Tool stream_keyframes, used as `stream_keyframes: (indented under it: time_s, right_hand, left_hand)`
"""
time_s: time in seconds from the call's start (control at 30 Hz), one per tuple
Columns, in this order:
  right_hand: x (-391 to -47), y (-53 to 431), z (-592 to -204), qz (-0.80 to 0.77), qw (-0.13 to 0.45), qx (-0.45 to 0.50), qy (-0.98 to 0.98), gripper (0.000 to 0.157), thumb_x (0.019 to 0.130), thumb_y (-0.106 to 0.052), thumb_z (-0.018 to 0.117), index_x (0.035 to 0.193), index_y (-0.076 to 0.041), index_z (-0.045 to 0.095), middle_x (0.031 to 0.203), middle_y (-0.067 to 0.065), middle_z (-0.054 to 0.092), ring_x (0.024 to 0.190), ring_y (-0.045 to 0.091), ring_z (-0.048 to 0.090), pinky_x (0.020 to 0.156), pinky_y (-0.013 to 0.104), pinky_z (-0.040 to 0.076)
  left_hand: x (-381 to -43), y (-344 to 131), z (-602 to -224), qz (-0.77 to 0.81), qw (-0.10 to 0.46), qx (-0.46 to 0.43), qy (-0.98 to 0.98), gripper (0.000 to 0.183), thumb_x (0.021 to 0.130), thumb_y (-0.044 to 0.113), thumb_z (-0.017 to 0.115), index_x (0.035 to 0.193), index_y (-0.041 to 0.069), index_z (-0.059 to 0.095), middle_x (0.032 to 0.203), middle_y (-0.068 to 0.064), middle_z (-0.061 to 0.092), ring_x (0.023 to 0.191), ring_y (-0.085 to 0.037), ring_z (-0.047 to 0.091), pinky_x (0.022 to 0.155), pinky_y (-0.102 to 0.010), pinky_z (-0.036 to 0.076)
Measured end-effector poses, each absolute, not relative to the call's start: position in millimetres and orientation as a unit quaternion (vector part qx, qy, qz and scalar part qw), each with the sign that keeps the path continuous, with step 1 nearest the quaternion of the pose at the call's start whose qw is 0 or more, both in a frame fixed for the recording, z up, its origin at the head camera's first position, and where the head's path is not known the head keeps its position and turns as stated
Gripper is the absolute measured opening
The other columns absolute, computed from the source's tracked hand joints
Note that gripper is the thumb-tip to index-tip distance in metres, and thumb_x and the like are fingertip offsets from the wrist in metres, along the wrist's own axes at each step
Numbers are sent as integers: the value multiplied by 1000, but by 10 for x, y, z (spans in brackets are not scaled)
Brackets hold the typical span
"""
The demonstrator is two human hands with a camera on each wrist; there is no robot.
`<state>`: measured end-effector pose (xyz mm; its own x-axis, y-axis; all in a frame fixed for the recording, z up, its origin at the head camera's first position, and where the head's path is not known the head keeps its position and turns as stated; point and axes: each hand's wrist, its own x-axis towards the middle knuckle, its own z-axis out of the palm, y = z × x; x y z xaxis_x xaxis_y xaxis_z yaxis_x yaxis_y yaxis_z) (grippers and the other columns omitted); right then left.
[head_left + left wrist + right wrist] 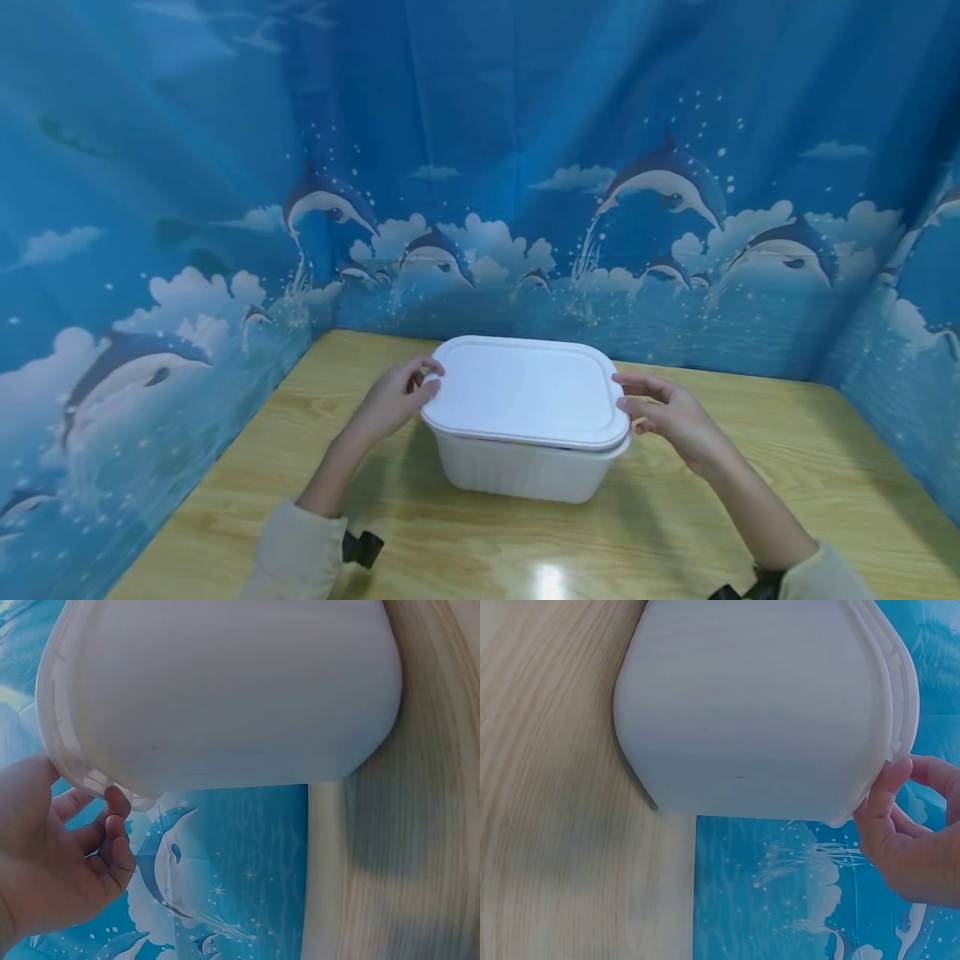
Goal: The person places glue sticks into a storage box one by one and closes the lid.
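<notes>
A white plastic lid point(525, 387) lies over a white storage box point(517, 471) on the table. Along the front, a narrow gap with bits of colour shows between lid and rim; the rest of the contents is hidden. At the lid's left end, my left hand point(393, 396) pinches the edge between thumb and fingers. My right hand point(678, 421) grips the opposite end the same way. The left wrist view shows the box wall point(240, 690) beside the left hand point(60, 855). In the right wrist view, the right hand point(915, 840) holds the lid edge point(909, 705), slightly apart from the rim.
The box stands on a wood-grain table point(300, 467). A blue curtain point(480, 167) printed with dolphins hangs behind the table and along both sides. Each sleeve cuff has a black device point(362, 548) at the wrist.
</notes>
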<state>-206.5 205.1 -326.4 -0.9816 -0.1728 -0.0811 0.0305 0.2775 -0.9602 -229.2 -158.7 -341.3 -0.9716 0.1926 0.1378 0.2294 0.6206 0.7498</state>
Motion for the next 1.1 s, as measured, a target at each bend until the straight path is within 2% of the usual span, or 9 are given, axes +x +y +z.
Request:
stream_keyframes:
  time_s: [0.33,0.63,0.93,1.1]
  right_hand:
    - [-2038,2070,-3257,-597,81,-41,797,56,90,-22,60,136,2,39,129,22,42,80,14,57,69,29,52]
    - [-2035,2073,-3251,-585,71,-42,807,54,90,-21,60,136,1,40,129,22,42,80,14,56,68,28,51]
    - [-2017,2064,-3244,-564,62,-50,822,53,90,-21,60,135,0,42,129,23,43,81,17,55,68,30,51]
    - [-1999,2070,-3248,-558,62,-43,827,52,90,-22,60,134,0,43,129,23,43,80,17,54,67,30,50]
  left_hand:
    - [-2280,-1516,-3437,-352,22,-107,-930,22,94,25,52,115,18,56,82,-3,50,71,-19,47,54,-30,42]
    - [-2274,-1457,-3396,-274,32,-101,-956,25,93,26,49,117,19,56,77,0,49,75,-18,45,58,-32,39]
    - [-2246,-1455,-3387,-270,27,-101,-957,25,94,25,50,117,18,55,78,0,49,74,-18,47,56,-30,41]
    - [-2226,-1437,-3393,-264,27,-96,-959,26,93,25,51,118,18,56,80,1,50,82,-19,48,61,-32,43]
